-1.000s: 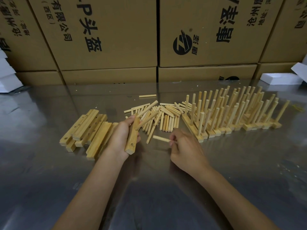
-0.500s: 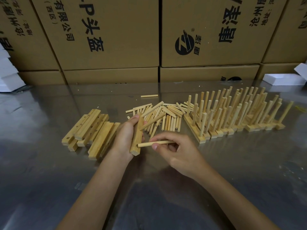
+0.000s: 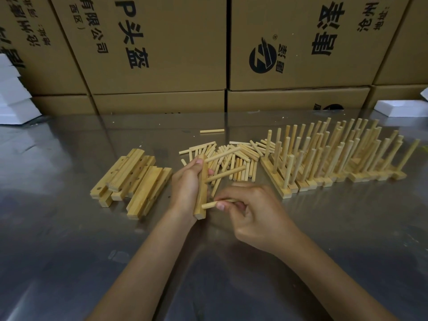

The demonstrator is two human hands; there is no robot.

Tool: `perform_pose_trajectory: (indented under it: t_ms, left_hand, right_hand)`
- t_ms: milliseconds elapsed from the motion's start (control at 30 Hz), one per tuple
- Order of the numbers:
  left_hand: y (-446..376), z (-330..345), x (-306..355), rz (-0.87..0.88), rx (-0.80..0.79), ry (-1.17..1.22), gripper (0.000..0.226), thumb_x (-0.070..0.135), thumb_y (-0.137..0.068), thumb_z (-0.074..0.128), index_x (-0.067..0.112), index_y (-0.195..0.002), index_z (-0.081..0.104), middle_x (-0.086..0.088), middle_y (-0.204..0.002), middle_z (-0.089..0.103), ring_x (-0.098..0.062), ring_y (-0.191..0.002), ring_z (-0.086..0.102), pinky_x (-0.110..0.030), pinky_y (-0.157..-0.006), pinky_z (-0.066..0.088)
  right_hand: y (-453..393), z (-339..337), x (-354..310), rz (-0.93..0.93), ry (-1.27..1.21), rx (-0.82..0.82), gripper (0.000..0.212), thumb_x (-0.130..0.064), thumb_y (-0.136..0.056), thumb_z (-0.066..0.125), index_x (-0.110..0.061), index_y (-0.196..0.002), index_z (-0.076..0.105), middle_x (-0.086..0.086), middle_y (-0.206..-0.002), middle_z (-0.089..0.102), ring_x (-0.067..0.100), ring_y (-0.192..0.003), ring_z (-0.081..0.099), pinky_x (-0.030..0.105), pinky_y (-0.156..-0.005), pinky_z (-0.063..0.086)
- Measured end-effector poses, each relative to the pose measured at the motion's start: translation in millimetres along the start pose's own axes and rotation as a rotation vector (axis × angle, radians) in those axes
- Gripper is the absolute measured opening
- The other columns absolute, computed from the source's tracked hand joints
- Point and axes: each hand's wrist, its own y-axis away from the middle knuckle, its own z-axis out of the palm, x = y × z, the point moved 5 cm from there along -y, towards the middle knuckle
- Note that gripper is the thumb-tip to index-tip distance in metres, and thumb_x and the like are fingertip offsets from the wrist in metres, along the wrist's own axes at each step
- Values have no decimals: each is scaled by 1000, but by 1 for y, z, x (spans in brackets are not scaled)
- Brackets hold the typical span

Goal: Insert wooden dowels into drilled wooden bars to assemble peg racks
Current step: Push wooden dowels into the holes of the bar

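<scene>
— Nearest the bar (image 3: pixel 202 188): right hand (image 3: pixel 252 214) pinching a dowel (image 3: pixel 209 205), tip at the lowest hole; left hand (image 3: pixel 187 186) wrapped round the bar, two pegs seated.
— Light, stiff, probably dry. Best pinched mid-length, pushed straight.
— Beyond the bar?
— Loose dowels (image 3: pixel 234 158), finished racks (image 3: pixel 335 158), far across the tabletop (image 3: pixel 69 251).
</scene>
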Motion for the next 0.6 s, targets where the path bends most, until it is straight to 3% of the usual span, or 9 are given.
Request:
perform_pose_trajectory:
  t_ms: [367,500,600]
  left_hand:
    - [5,5,-3,70,-17,-65,25,27,-103,51,24,-118,70,-5,-82,64,-15,-54,46,-30,-52,39]
    - [4,6,5,110,-4,-51,28,25,-104,50,16,-123,67,-6,-84,66,-22,-64,56,-34,-61,51]
    - [4,4,9,127,40,-1,25,23,-104,48,13,-121,63,-3,-76,68,-14,-52,56,-25,-50,48]
  right_hand:
    - [3,3,11,129,-71,-8,11,-21,-90,68,-23,-84,78,-14,-64,65,7,-60,59,17,-48,41]
    - [2,0,21,365,-494,-34,15,-21,-85,77,-28,-98,74,-3,-71,73,6,-60,66,20,-55,54]
    - [3,7,24,533,-767,-37,28,-27,-82,80,-14,-100,62,6,-68,71,14,-54,63,23,-50,52]
